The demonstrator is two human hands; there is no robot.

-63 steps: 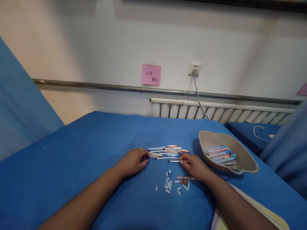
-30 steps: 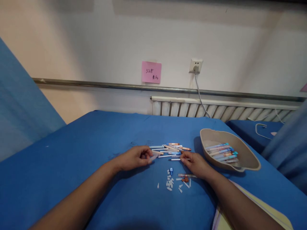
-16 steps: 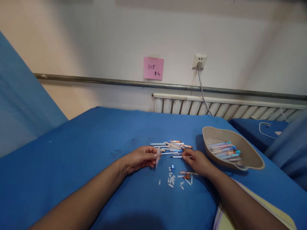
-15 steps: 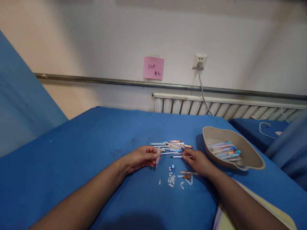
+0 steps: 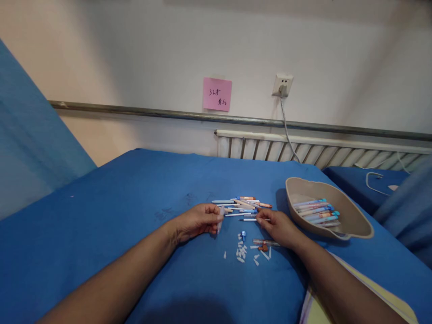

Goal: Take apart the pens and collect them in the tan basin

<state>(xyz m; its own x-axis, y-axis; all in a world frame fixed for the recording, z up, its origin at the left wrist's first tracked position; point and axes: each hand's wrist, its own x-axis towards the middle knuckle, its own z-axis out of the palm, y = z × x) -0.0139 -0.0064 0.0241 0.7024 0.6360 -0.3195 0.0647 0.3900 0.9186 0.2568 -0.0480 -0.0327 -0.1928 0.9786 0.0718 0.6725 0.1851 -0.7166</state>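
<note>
— What's in the grip?
— The left hand (image 5: 200, 220) has thumb and fingers pinched on a slim, translucent plastic pen barrel (image 5: 219, 225), held steeply slanted, just left of the loose pile.
— And the right hand (image 5: 277, 227)?
— Its thumb and forefinger are nearly together on a thin white refill rod with a dark point (image 5: 249, 219); the point faces left, and the rod lies almost level.
— What's around them?
— Between and just beyond the hands, a loose pile of smooth pastel, white and orange pen parts (image 5: 243, 204) lies crosswise near the middle of the blue cloth-covered worktop (image 5: 151, 180).
— Nearer the front edge?
— Small white cone-shaped tips (image 5: 241, 253) in a cluster, a glossy blue knobbed piece (image 5: 243, 236) at its top, and a lumpy brown piece (image 5: 263, 248) beside a clear printed tube (image 5: 261, 242).
— Toward the right edge?
— A tan, smooth-walled basin with a wavy rim (image 5: 357, 225), holding a stack of printed pens with blue ends (image 5: 315, 213).
— Past the far edge?
— A ribbed white radiator (image 5: 261, 146).
</note>
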